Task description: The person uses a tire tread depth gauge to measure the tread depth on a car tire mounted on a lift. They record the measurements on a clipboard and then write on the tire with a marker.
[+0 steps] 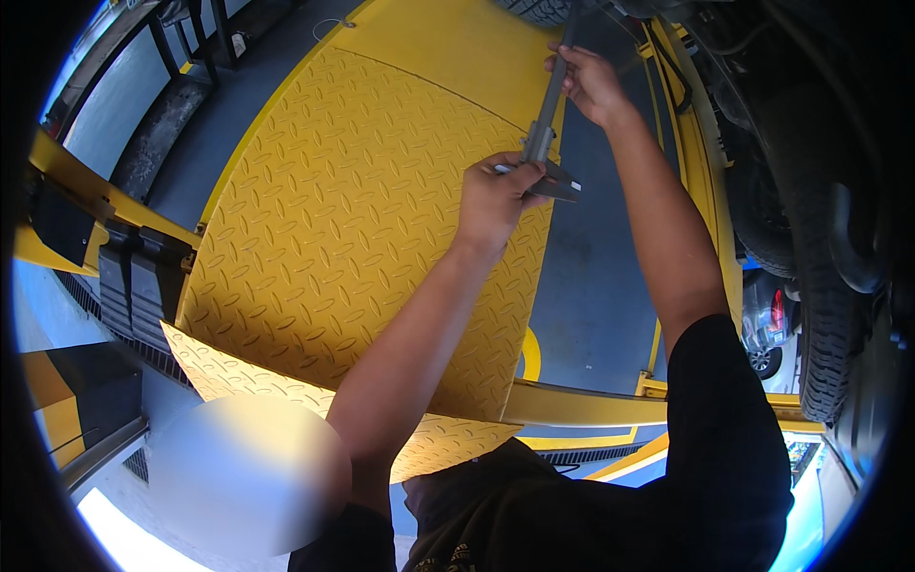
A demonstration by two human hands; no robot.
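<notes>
A long grey vernier caliper (539, 140) slants between my two hands in the upper middle. My left hand (492, 203) is closed around its lower end, near the pointed jaws, with the thumb on the tool. Farther up, my right hand (595, 88) is closed on the caliper's beam, thumb and fingers pinching it. The beam's far end reaches the dark parts at the top edge, where I cannot make out whether it touches anything. Below my left hand lies a yellow diamond-plate ramp (353, 200).
A tyre (534, 10) rests at the ramp's far end. Close on the right are a vehicle's dark underside and a large tyre (827, 357). Yellow lift rails (691, 162) run beside the grey floor (596, 286). A dark metal stand (167, 124) is at far left. A blurred patch covers the lower left.
</notes>
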